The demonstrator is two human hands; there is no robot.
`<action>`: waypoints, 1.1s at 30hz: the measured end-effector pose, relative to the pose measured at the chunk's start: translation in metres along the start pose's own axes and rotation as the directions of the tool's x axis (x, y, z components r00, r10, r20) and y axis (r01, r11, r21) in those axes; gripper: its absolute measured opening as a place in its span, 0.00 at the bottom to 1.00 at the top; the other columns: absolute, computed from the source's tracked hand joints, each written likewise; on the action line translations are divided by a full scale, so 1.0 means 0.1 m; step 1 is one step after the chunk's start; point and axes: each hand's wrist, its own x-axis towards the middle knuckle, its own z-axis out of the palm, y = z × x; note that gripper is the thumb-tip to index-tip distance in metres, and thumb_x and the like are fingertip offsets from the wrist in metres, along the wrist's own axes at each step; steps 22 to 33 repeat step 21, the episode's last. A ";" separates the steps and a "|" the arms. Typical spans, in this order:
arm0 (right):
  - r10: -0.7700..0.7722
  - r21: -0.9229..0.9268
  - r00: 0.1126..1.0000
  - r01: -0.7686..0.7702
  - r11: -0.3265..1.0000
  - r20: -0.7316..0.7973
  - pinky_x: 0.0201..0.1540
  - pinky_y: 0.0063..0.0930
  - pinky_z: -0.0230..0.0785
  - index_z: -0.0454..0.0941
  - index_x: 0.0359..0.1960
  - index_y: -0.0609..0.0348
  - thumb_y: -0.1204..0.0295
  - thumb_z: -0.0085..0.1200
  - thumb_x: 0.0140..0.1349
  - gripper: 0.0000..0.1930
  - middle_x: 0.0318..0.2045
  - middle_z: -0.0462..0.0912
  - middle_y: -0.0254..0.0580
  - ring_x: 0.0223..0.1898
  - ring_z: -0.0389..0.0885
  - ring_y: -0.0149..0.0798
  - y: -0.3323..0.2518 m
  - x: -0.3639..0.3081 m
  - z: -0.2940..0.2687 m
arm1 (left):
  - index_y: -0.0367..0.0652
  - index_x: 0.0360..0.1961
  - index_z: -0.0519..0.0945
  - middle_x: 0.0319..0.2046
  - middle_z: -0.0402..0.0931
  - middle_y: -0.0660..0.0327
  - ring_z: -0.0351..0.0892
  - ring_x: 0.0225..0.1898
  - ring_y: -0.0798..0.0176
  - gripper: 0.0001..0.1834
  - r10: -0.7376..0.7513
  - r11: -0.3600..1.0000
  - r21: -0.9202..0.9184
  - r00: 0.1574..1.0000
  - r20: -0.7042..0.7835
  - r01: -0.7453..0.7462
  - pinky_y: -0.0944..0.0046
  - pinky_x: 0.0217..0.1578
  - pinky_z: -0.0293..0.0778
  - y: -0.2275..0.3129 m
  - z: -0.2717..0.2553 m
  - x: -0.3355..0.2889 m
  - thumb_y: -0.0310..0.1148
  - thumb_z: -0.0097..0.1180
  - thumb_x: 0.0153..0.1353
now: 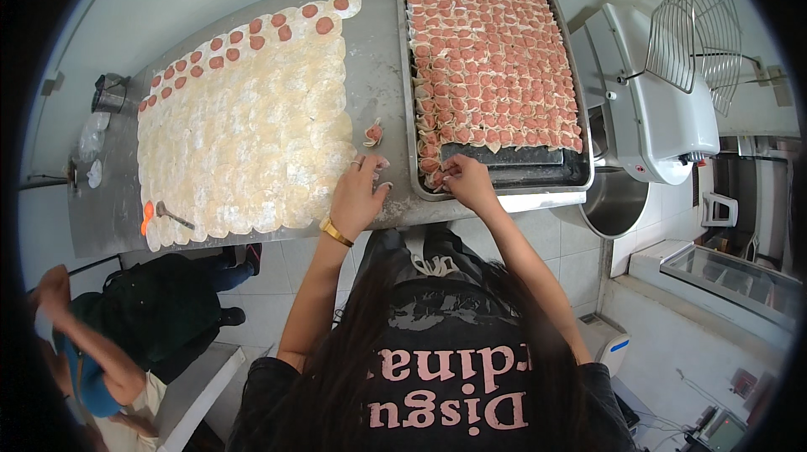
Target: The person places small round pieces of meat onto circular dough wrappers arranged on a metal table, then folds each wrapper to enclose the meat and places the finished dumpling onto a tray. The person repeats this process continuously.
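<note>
My right hand [467, 183] is at the near left corner of a large metal tray [577, 187], its fingers pinched on a small open-topped meat dumpling [431, 165] in the left column. Rows of similar filled dumplings cover most of the tray. My left hand [360, 191] rests over the steel table's near edge, flour-dusted, with its fingers curled apart and nothing in them. Just beyond it lies a single dumpling [374, 132]. To its left spreads a sheet of overlapping round dough wrappers [252, 141], floured, with meat portions [324, 25] along the far rows.
A small spatula-like tool [174, 216] and orange objects [148, 215] lie on the wrappers' near left corner. A white machine with a wire guard [693, 32] and a metal bowl [618, 202] stand right of the tray. Another person [134, 326] is at lower left.
</note>
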 end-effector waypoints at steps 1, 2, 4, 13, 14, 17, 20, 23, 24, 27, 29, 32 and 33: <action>-0.009 -0.022 0.999 0.009 1.000 -0.036 0.36 0.28 0.75 0.80 0.37 0.66 0.80 0.56 0.47 0.13 0.27 0.84 0.48 0.30 0.84 0.38 0.01 0.01 0.01 | 0.42 0.43 0.71 0.39 0.71 0.54 0.76 0.37 0.52 0.18 -0.007 1.000 0.000 1.000 0.016 0.007 0.57 0.38 0.72 0.01 0.02 -0.01 0.24 0.58 0.48; 0.019 0.001 1.000 -0.019 1.000 -0.013 0.35 0.28 0.75 0.81 0.36 0.66 0.80 0.56 0.47 0.12 0.27 0.83 0.48 0.30 0.84 0.37 0.03 0.01 0.01 | 0.41 0.43 0.72 0.39 0.72 0.55 0.76 0.37 0.53 0.18 -0.016 1.000 -0.006 0.999 0.029 0.017 0.59 0.39 0.72 0.03 0.05 -0.02 0.23 0.58 0.48; 0.053 0.050 0.998 -0.054 0.997 0.031 0.34 0.27 0.75 0.81 0.35 0.66 0.80 0.57 0.46 0.12 0.25 0.83 0.47 0.29 0.84 0.35 0.06 0.03 -0.04 | 0.41 0.40 0.74 0.40 0.72 0.55 0.76 0.37 0.53 0.15 -0.002 1.000 -0.005 1.000 0.023 0.002 0.59 0.39 0.72 0.06 0.08 -0.02 0.23 0.58 0.48; 0.047 -0.069 0.978 -0.034 0.997 0.203 0.42 0.32 0.73 0.83 0.33 0.58 0.71 0.56 0.47 0.11 0.30 0.83 0.50 0.36 0.83 0.45 0.06 0.09 -0.20 | 0.45 0.32 0.82 0.45 0.71 0.61 0.69 0.48 0.55 0.08 0.272 0.904 0.345 0.962 -0.006 -0.254 0.55 0.46 0.67 0.29 0.31 -0.05 0.29 0.56 0.49; 0.041 -0.049 0.978 -0.031 0.998 0.204 0.42 0.32 0.73 0.83 0.33 0.59 0.71 0.56 0.47 0.11 0.30 0.83 0.50 0.36 0.83 0.45 0.08 0.08 -0.20 | 0.45 0.33 0.82 0.46 0.71 0.61 0.67 0.50 0.55 0.09 0.272 0.894 0.367 0.962 0.015 -0.259 0.54 0.47 0.66 0.31 0.33 -0.05 0.29 0.56 0.50; 0.001 0.041 0.975 -0.011 0.999 0.224 0.42 0.32 0.73 0.83 0.33 0.59 0.72 0.56 0.47 0.11 0.30 0.83 0.50 0.36 0.83 0.44 0.11 0.06 -0.19 | 0.44 0.33 0.82 0.49 0.70 0.61 0.65 0.52 0.56 0.09 0.287 0.873 0.391 0.955 0.074 -0.293 0.53 0.50 0.63 0.34 0.38 -0.02 0.30 0.55 0.50; -0.007 0.089 0.972 -0.014 0.996 0.234 0.42 0.31 0.73 0.83 0.34 0.60 0.72 0.56 0.47 0.11 0.31 0.83 0.51 0.38 0.83 0.43 0.13 0.02 -0.20 | 0.43 0.34 0.83 0.50 0.69 0.59 0.64 0.54 0.56 0.10 0.283 0.878 0.374 0.954 0.094 -0.298 0.52 0.53 0.61 0.33 0.40 -0.01 0.30 0.55 0.50; -0.023 0.090 0.976 0.003 0.996 0.218 0.43 0.31 0.73 0.83 0.34 0.60 0.72 0.55 0.47 0.11 0.31 0.83 0.51 0.38 0.83 0.42 0.13 -0.01 -0.21 | 0.43 0.34 0.83 0.50 0.69 0.59 0.64 0.54 0.56 0.10 0.280 0.877 0.376 0.955 0.103 -0.297 0.52 0.53 0.61 0.33 0.40 -0.01 0.30 0.55 0.50; -0.023 0.090 0.976 0.003 0.996 0.218 0.43 0.31 0.73 0.83 0.34 0.60 0.72 0.55 0.47 0.11 0.31 0.83 0.51 0.38 0.83 0.42 0.13 -0.01 -0.21 | 0.43 0.34 0.83 0.50 0.69 0.59 0.64 0.54 0.56 0.10 0.280 0.877 0.376 0.955 0.103 -0.297 0.52 0.53 0.61 0.33 0.40 -0.01 0.30 0.55 0.50; -0.023 0.090 0.976 0.003 0.996 0.218 0.43 0.31 0.73 0.83 0.34 0.60 0.72 0.55 0.47 0.11 0.31 0.83 0.51 0.38 0.83 0.42 0.13 -0.01 -0.21 | 0.43 0.34 0.83 0.50 0.69 0.59 0.64 0.54 0.56 0.10 0.280 0.877 0.376 0.955 0.103 -0.297 0.52 0.53 0.61 0.33 0.40 -0.01 0.30 0.55 0.50; -0.023 0.090 0.976 0.003 0.996 0.218 0.43 0.31 0.73 0.83 0.34 0.60 0.72 0.55 0.47 0.11 0.31 0.83 0.51 0.38 0.83 0.42 0.13 -0.01 -0.21 | 0.43 0.34 0.83 0.50 0.69 0.59 0.64 0.54 0.56 0.10 0.280 0.877 0.376 0.955 0.103 -0.297 0.52 0.53 0.61 0.33 0.40 -0.01 0.30 0.55 0.50; -0.023 0.090 0.976 0.003 0.996 0.218 0.43 0.31 0.73 0.83 0.34 0.60 0.72 0.55 0.47 0.11 0.31 0.83 0.51 0.38 0.83 0.42 0.13 -0.01 -0.21 | 0.43 0.34 0.83 0.50 0.69 0.59 0.64 0.54 0.56 0.10 0.280 0.877 0.376 0.955 0.103 -0.297 0.52 0.53 0.61 0.33 0.40 -0.01 0.30 0.55 0.50; -0.023 0.090 0.976 0.003 0.996 0.218 0.43 0.31 0.73 0.83 0.34 0.60 0.72 0.55 0.47 0.11 0.31 0.83 0.51 0.38 0.83 0.42 0.13 -0.01 -0.21 | 0.43 0.34 0.83 0.50 0.69 0.59 0.64 0.54 0.56 0.10 0.280 0.877 0.376 0.955 0.103 -0.297 0.52 0.53 0.61 0.33 0.40 -0.01 0.30 0.55 0.50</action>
